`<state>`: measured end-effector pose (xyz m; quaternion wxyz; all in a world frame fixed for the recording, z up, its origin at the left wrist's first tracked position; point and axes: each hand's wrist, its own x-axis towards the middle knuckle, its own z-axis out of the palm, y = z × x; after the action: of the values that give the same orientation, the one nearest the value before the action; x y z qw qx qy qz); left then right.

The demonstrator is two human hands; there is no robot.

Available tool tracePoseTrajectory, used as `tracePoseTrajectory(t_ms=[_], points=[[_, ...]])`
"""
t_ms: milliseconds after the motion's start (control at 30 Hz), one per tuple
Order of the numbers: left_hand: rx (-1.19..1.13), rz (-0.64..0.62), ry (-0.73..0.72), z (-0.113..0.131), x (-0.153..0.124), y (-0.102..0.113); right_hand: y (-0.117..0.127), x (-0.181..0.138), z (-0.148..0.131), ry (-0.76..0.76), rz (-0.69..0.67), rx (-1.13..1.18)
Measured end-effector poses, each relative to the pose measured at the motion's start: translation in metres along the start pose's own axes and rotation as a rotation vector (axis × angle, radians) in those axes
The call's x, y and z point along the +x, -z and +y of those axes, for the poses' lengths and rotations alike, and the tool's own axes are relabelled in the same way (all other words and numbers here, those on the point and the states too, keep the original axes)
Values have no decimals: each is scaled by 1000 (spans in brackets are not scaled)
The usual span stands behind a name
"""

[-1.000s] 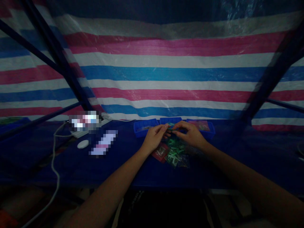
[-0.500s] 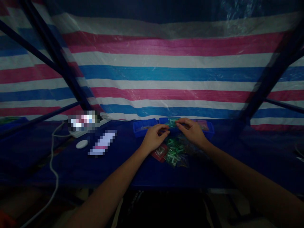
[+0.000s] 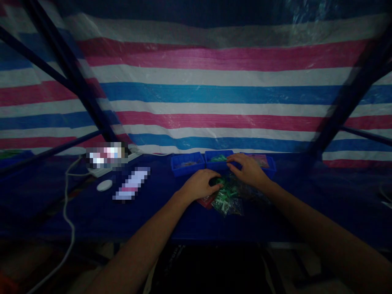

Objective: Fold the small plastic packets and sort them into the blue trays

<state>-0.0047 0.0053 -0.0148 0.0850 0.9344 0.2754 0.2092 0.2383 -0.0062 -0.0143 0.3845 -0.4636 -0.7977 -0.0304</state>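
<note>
My left hand (image 3: 200, 184) rests knuckles-up on a heap of small clear bags with green pieces (image 3: 228, 196), its fingers curled down into the heap. A red packet (image 3: 206, 200) peeks out under its wrist. My right hand (image 3: 249, 168) lies over the far side of the heap, fingers bent and reaching toward the middle blue tray (image 3: 218, 157), which holds green pieces. What either hand grips is hidden in the dim light. The left blue tray (image 3: 187, 163) and the right blue tray (image 3: 263, 161) flank the middle one.
A dark blue table (image 3: 153, 212) carries a white oval object (image 3: 104, 185), a white power strip with a cable (image 3: 69, 212) hanging off the left, and two blurred-out items. A striped tarp (image 3: 214, 90) hangs behind, with dark poles crossing both sides.
Both hands were pinched together above the heap near the middle tray. My left hand has dropped back onto the bags, and my right hand has lowered beside the tray.
</note>
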Motion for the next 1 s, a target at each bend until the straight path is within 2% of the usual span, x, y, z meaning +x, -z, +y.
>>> tracePoseTrajectory(t_ms=[500, 733, 867, 1000], points=[[-5, -3, 37, -4, 1, 1, -2, -2, -19, 30, -37, 66], [-1, 89, 90, -1, 4, 0, -3, -4, -22, 20, -51, 74], [-24, 205, 105, 4, 4, 1, -2, -4, -24, -17, -35, 119], [-114, 313, 83, 10, 6, 3, -4, -4, -22, -166, -95, 413]])
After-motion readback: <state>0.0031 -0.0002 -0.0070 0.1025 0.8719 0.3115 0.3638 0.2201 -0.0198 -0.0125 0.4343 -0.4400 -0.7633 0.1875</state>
